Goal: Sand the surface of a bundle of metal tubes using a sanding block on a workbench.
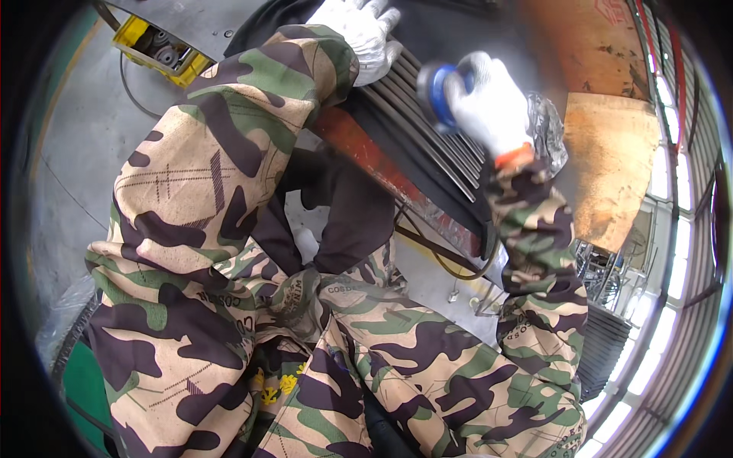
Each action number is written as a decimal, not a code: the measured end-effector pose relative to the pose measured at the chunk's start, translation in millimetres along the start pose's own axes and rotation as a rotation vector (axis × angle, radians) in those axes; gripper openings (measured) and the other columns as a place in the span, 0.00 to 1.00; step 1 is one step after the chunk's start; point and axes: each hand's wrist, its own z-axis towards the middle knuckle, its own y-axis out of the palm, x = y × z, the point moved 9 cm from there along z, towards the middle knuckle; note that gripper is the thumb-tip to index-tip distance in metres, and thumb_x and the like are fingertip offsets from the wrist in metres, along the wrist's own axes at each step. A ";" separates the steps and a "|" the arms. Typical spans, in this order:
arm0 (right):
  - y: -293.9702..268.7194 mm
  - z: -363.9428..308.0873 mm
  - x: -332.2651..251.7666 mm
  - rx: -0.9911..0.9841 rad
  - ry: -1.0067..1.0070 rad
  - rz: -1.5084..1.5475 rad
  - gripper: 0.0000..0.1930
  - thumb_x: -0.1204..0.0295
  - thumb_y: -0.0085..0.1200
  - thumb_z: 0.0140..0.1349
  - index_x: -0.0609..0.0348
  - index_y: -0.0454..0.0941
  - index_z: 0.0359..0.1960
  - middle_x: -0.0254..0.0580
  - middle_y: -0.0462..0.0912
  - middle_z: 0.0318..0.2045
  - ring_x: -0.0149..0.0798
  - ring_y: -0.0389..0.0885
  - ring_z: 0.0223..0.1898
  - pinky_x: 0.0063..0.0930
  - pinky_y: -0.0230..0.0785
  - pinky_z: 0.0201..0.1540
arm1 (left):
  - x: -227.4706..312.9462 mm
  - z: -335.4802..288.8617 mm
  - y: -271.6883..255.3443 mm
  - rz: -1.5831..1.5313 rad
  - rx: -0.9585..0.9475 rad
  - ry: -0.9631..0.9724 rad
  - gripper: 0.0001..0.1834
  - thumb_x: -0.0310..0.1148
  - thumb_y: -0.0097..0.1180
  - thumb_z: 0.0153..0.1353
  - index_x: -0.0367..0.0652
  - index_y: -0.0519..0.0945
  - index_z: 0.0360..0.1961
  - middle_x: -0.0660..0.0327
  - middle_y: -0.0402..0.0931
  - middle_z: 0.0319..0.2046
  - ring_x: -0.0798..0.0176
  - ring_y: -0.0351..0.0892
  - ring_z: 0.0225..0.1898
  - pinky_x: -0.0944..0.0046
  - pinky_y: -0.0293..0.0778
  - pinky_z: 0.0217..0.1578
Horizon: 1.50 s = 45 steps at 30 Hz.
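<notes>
Several thin dark metal rods (424, 126) lie side by side on a black-covered bench (382, 145). My left hand (360, 38), in a white glove, rests at the far left ends of the rods with its fingers spread. Above the rods, farther right, my right hand (492, 99) in a white glove with an orange cuff is closed round a blue round thing (440, 95). Motion blurs that thing, and I cannot tell its exact kind. Crumpled clear plastic (548, 133) lies beside my right wrist.
A worn red metal edge (366, 156) runs along the near side of the bench. Brown boards (615, 153) stand at the right. On the grey floor at the far left is a yellow box (162, 53) holding metal parts, with a cable beside it.
</notes>
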 end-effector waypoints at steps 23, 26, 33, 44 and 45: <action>1.2 -2.8 -10.3 0.019 -0.050 -0.023 0.16 0.56 0.59 0.64 0.50 0.82 0.46 0.53 0.83 0.42 0.56 0.86 0.43 0.47 0.79 0.48 | -2.0 12.4 48.0 -0.049 0.009 -0.037 0.30 0.46 0.54 0.67 0.33 0.78 0.61 0.40 0.75 0.63 0.38 0.67 0.70 0.41 0.56 0.71; 31.9 16.2 -15.7 -0.009 -0.004 0.000 0.16 0.56 0.59 0.65 0.50 0.81 0.48 0.52 0.84 0.43 0.55 0.85 0.43 0.45 0.78 0.49 | -23.0 -7.4 56.2 -0.048 -0.131 -0.076 0.29 0.45 0.54 0.66 0.33 0.78 0.61 0.40 0.74 0.63 0.38 0.66 0.70 0.41 0.56 0.72; 11.2 -3.9 -5.7 0.016 -0.023 0.009 0.16 0.57 0.60 0.63 0.51 0.82 0.47 0.54 0.84 0.42 0.57 0.86 0.42 0.47 0.79 0.49 | -8.7 2.2 38.3 -0.046 -0.110 -0.048 0.29 0.45 0.54 0.66 0.33 0.79 0.60 0.41 0.76 0.60 0.39 0.69 0.68 0.42 0.59 0.70; 10.5 -17.1 43.5 0.050 0.045 -0.043 0.14 0.56 0.60 0.63 0.48 0.82 0.44 0.53 0.83 0.40 0.55 0.85 0.41 0.47 0.78 0.46 | -13.7 13.5 54.3 -0.022 -0.095 -0.055 0.29 0.46 0.53 0.67 0.34 0.78 0.61 0.40 0.74 0.63 0.38 0.67 0.69 0.41 0.57 0.71; 9.8 -19.3 45.2 0.053 0.036 -0.043 0.14 0.56 0.60 0.63 0.48 0.82 0.44 0.53 0.83 0.40 0.55 0.85 0.41 0.47 0.78 0.46 | -13.3 14.6 58.2 0.003 -0.006 -0.057 0.28 0.46 0.53 0.67 0.34 0.79 0.60 0.41 0.75 0.62 0.38 0.68 0.69 0.41 0.57 0.71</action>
